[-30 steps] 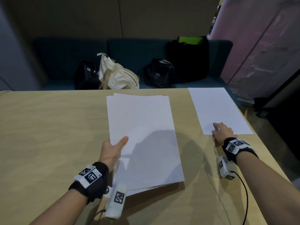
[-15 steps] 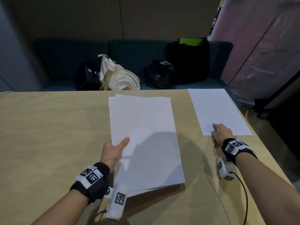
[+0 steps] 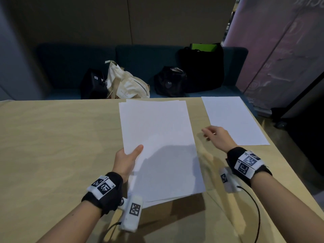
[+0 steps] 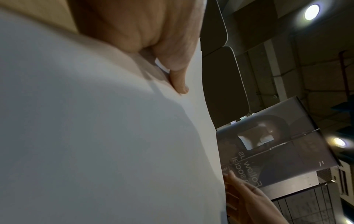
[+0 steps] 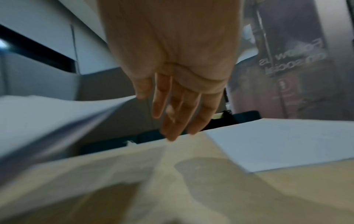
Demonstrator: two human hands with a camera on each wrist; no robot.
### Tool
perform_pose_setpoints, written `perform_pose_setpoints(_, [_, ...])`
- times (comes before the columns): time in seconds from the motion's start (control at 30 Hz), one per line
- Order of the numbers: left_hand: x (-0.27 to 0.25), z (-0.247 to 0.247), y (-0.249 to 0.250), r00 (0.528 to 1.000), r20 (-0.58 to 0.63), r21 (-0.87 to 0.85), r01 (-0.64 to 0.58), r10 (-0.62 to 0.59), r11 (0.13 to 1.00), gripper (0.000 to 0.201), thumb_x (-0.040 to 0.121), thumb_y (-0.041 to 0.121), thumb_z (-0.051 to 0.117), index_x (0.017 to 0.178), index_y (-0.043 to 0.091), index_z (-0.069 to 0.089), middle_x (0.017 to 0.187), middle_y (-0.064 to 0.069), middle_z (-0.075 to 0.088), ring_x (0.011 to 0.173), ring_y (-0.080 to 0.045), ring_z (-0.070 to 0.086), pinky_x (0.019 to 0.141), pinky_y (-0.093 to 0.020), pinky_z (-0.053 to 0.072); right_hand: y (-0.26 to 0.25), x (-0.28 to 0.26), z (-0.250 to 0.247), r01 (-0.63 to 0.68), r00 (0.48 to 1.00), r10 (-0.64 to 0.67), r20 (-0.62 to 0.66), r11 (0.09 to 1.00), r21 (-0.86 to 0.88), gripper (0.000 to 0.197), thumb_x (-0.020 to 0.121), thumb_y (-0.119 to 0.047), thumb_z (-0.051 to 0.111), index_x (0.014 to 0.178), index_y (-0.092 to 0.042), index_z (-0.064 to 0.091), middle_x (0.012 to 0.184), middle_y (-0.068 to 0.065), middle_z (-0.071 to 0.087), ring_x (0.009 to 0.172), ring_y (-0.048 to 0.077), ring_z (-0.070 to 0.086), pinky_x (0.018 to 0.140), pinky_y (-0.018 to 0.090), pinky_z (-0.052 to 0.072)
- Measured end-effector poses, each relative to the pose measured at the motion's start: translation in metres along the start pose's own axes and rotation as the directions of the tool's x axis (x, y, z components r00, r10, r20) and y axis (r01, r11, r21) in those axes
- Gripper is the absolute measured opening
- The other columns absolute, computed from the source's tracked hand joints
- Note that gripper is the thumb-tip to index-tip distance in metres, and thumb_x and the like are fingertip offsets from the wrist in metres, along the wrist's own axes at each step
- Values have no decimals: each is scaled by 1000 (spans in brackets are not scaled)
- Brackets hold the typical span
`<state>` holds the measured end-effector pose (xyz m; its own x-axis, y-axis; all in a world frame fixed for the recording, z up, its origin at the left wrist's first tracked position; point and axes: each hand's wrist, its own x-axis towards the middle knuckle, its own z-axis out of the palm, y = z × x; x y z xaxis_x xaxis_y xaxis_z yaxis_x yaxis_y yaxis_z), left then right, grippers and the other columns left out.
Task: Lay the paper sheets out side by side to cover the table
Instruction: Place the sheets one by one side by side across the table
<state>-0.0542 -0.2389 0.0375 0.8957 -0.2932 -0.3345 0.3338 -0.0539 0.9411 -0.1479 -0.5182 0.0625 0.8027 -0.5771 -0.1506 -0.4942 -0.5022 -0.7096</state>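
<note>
My left hand (image 3: pixel 130 156) holds a stack of white paper sheets (image 3: pixel 159 144) by its left edge, thumb on top, above the middle of the wooden table (image 3: pixel 52 146). In the left wrist view the thumb (image 4: pixel 178 78) presses on the stack (image 4: pixel 95 136). One single white sheet (image 3: pixel 231 120) lies flat at the table's far right corner. My right hand (image 3: pixel 213 135) hovers between the stack and the single sheet, fingers loosely extended toward the stack's right edge and holding nothing. The right wrist view shows those fingers (image 5: pixel 178 109) straight above the table (image 5: pixel 172 181), with the single sheet (image 5: pixel 287 141) to the right.
A dark blue bench (image 3: pixel 140 64) runs behind the table with a cream tote bag (image 3: pixel 126 83) and black bags (image 3: pixel 201 67) on it. The table's right edge (image 3: pixel 284 165) drops to the floor. A pink banner (image 3: pixel 280 50) stands at the right.
My right hand has lifted off the near left corner of the single sheet and swung left toward the stack. The left hand keeps its hold on the stack.
</note>
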Motion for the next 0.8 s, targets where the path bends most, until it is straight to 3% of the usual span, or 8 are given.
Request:
perform_pose_setpoints(0.1, [0,-1,5,1000,-21,-18,-8,8,1000,33,87,16,62,119,6,59,108,-5,65,100,-21,61,88,-29,43,-29,-18,20,16,994,-37,101,979,204,25,87,-28,62,101,-7,60,75,4,58,61,16,54,62,24,45])
perform_pose_setpoints(0.2, [3,-5,10,998,-55,-51,-6,3,999,34,86,15,63,118,3,59,110,-8,65,100,-24,62,88,-30,44,-40,-23,31,39,999,-44,11,963,267,26,76,-15,75,93,-12,56,67,-3,48,57,14,47,56,21,41])
perform_pose_setpoints(0.33, [4,-11,9,997,-69,-82,18,-24,996,36,84,16,66,117,2,60,109,-10,66,102,-27,63,92,-34,47,-45,-23,38,18,995,17,-102,942,334,24,71,-7,78,66,-18,57,64,0,56,55,11,51,52,18,46])
perform_pose_setpoints(0.47, [2,-17,6,997,-39,-60,70,-73,996,39,85,21,65,119,5,59,113,-10,66,105,-28,63,99,-41,47,-44,-22,41,7,988,62,-144,901,435,22,75,-6,75,64,-16,58,62,1,56,51,10,50,52,20,44])
perform_pose_setpoints(0.57, [-2,-20,7,996,19,-72,83,-82,994,32,88,17,61,117,5,58,108,-9,66,97,-26,64,89,-38,50,-39,-19,42,-16,989,82,-127,892,452,21,79,-6,70,67,-16,56,59,2,53,38,10,43,40,20,36])
perform_pose_setpoints(0.63, [-4,-21,9,997,24,-70,75,-73,995,30,89,17,60,116,5,58,104,-8,67,93,-25,64,84,-35,51,-40,-18,43,-20,989,84,-119,886,463,22,81,-4,67,69,-16,54,59,2,52,47,19,42,45,24,37])
perform_pose_setpoints(0.73, [-2,-29,11,998,-42,-24,44,-45,999,33,88,19,61,117,4,59,110,-10,66,102,-28,63,94,-38,48,-40,-8,45,-30,977,119,-177,899,438,22,83,-1,64,71,-15,53,64,0,52,59,15,48,54,16,44])
perform_pose_setpoints(0.8, [1,-38,13,994,-106,-19,20,-22,1000,33,87,18,62,117,3,60,109,-10,65,102,-26,62,94,-36,47,-36,4,46,-49,954,166,-249,908,417,12,83,-1,63,79,-11,56,66,0,53,65,18,53,61,21,47])
